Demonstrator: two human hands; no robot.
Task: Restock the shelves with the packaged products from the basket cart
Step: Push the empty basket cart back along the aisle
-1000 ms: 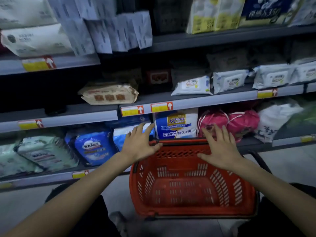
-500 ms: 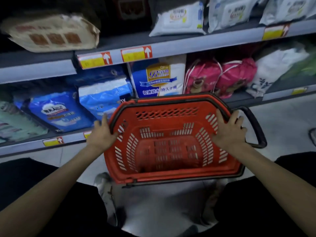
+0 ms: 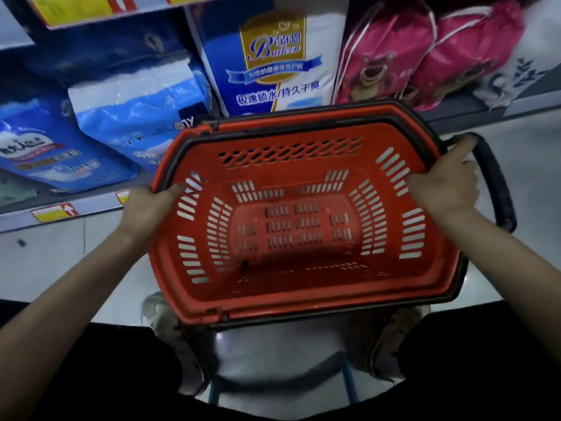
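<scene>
Shelving runs across the top of the frame, stocked with blue packs (image 3: 130,107) at upper left and pink bags (image 3: 379,65) at upper right. Below them, at centre, the red basket (image 3: 303,287) shows nothing inside. The left hand (image 3: 148,205) clamps its left rim, and the right hand (image 3: 443,192) curls over the right rim beside the black handle (image 3: 501,189). The basket's far edge sits near the packs, so a forward tilt could knock them. The rim-only hold could slip, and the handle might swing.

Shelf (image 3: 94,205) with blue packs (image 3: 136,95), pink bags (image 3: 373,65)
</scene>
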